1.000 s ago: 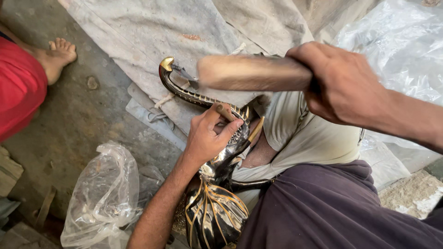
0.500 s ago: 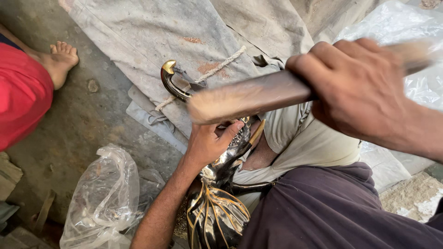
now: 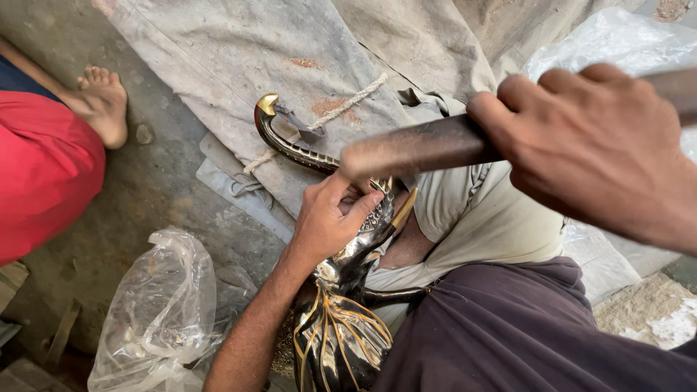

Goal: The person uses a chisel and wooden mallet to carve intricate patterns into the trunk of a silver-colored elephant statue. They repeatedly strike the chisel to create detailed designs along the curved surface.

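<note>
Metal bird figure [image 3: 341, 319], dark with gold lines, lies across the person's lap, its curved neck reaching out over the grey cloth [image 3: 218, 80]. It looks heavy, stiff and slick, so the scaled neck seems the surest hold. Left hand [image 3: 327, 218] is clamped around that neck; right hand [image 3: 602, 145] is fisted around a wooden stick [image 3: 421, 149] above it.

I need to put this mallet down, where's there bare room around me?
Bare cloth lies beyond the metal bird figure, between the rope and the foot. The floor beside the plastic bag is free too. It is crowded around your left hand and lap.
</note>
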